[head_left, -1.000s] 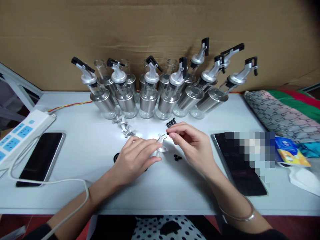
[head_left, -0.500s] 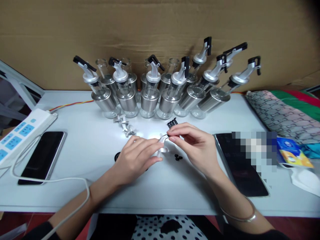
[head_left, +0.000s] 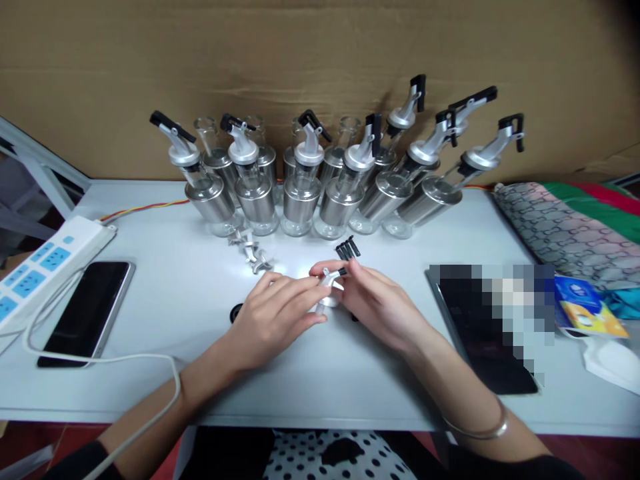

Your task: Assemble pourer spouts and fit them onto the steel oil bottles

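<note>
A silver bottle pourer spout [head_left: 327, 280] with a black end piece sits between my two hands, above the middle of the table. My left hand [head_left: 277, 310] is closed around its base, thumb below and fingers on top. Beside it, my right hand [head_left: 383, 303] curls round the other side, the fingertips at the black end; its lower fingers are partly hidden. Several black lever pieces [head_left: 347, 249] lie just beyond the hands. Loose silver parts [head_left: 256, 259] are to the left, and a black ring [head_left: 236, 313] shows beside my left hand. A small black piece [head_left: 355, 319] peeks out under my right hand.
Several glass-and-steel bottles [head_left: 303, 200], many topped with pourers, line the back before a cardboard wall [head_left: 300, 53]. At left are a power strip [head_left: 60, 267], a phone [head_left: 85, 313] and a white cable [head_left: 125, 360]. A tablet [head_left: 480, 340] and a patterned cloth [head_left: 565, 227] are at right.
My right hand has turned and closed in around the spout, now covering most of the small black pieces. The black piece it pinched now shows at the spout's end. My left hand keeps its hold.
</note>
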Demonstrator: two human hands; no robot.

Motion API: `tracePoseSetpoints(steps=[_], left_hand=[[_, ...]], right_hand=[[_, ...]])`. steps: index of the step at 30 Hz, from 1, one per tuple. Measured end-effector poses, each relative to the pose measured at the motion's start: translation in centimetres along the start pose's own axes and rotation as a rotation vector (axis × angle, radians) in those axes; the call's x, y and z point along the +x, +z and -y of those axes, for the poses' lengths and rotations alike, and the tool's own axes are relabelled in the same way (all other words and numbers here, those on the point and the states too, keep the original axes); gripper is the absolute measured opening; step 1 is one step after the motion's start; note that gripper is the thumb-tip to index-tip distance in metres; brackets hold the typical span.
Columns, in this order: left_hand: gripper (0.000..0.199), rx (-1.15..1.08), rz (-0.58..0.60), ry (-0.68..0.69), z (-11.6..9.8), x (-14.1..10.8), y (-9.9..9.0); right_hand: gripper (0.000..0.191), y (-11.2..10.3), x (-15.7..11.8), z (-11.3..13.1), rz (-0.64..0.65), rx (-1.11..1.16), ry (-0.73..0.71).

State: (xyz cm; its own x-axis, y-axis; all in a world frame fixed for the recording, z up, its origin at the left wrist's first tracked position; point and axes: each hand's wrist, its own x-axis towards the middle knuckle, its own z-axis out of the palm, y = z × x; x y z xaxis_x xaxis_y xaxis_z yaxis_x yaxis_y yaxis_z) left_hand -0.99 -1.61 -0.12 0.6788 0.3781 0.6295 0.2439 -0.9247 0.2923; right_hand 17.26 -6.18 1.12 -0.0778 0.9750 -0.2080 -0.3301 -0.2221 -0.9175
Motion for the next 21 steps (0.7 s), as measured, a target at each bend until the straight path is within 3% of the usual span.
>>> tracePoseSetpoints(steps=[5, 15, 21], left_hand=[[0.024, -0.002, -0.007, 0.000, -0.06, 0.02, 0.04], [0.024, 0.010, 0.011, 0.019, 0.03, 0.14, -0.16], [0.043, -0.052, -0.021, 0.011, 0.12, -0.01, -0.03]], right_hand=[[0.035, 0.69, 0.16, -0.34, 0.060, 0.161, 0.094], [0.025, 0.54, 0.06, -0.24, 0.115, 0.263, 0.094], [0.023, 0.60, -0.04, 0.02, 0.090, 0.197, 0.041]])
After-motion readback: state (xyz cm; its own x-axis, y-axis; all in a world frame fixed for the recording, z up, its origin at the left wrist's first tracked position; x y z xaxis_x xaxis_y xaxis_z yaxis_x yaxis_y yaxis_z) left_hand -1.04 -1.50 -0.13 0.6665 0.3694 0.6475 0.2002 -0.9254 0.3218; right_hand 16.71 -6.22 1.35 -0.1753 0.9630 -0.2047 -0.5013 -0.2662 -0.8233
